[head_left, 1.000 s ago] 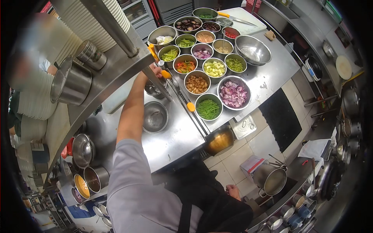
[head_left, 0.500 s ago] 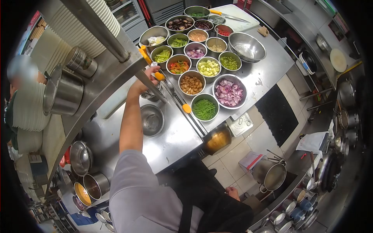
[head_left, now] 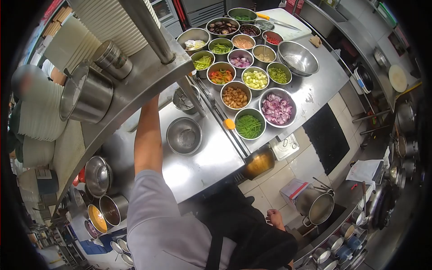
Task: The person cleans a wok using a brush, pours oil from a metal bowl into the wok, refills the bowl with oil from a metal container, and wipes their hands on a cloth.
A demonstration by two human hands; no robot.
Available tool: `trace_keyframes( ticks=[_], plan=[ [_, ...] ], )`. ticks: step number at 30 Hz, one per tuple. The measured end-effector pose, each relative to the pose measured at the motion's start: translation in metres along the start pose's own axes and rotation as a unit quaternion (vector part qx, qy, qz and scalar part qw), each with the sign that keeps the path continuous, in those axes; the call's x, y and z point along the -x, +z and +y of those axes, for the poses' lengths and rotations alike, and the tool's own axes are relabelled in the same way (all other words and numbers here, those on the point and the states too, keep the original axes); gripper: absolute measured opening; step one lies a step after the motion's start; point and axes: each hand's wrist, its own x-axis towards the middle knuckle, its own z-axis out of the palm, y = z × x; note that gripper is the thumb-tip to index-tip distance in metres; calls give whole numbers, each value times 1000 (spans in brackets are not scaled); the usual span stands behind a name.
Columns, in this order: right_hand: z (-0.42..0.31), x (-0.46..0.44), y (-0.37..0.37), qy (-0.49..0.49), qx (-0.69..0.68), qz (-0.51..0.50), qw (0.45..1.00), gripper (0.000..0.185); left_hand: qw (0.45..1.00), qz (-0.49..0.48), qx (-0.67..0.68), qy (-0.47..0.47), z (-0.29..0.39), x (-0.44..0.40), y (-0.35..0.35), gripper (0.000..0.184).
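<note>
My left forearm (head_left: pixel 150 130) reaches forward over the steel counter (head_left: pixel 198 173). The left hand is out of sight behind the overhead shelf, so what it holds or touches is hidden. Closest to that arm are a steel bowl (head_left: pixel 184 136) and a round container (head_left: pixel 185 100) with wire utensils in it. An orange handle (head_left: pixel 229 124) lies by the container of chopped green beans (head_left: pixel 249 126). My right hand (head_left: pixel 275 218) hangs low beside the black apron, fingers loosely bent and nothing visible in it.
Steel containers of cut vegetables, including red onion (head_left: pixel 279 108), crowd the far table. A perforated bowl (head_left: pixel 298 58) and a cutting board (head_left: pixel 290 28) with a knife stand behind. The steel shelf (head_left: pixel 148 78) carries pots and stacked plates. Another person is at far left.
My left hand, earlier visible near the orange handles, has passed behind the shelf. The view has shifted, so the containers appear further right. My right hand is slightly higher in the view.
</note>
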Motion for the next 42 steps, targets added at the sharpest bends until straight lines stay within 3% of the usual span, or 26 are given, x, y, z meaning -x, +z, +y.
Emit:
trace_keyframes(
  ticks=[7,21,25,26,29,32,35,42],
  plan=[
    [4,-6,0,3,20,-12,1000,18,997,-27,-60,-48,14,1,-15,43],
    [6,-3,-3,-18,-27,-12,999,16,969,-166,-176,-56,35,-2,24,50],
    [19,-20,-14,-162,104,-38,981,25,964,-195,-177,-41,43,10,42,52],
    [63,-72,-21,-130,164,-32,977,28,963,-200,-175,-40,46,13,47,53],
    [34,-91,-13,-122,203,-23,971,25,961,-214,-170,-45,51,18,62,55],
    [43,-73,-9,-84,199,17,976,23,969,-190,-150,-46,31,26,78,60],
    [-12,-15,-1,-67,81,-15,994,20,971,-166,-165,-55,11,22,75,59],
    [-5,-9,-9,-29,5,7,1000,19,925,-89,-360,-86,-38,-6,75,59]
  ],
)
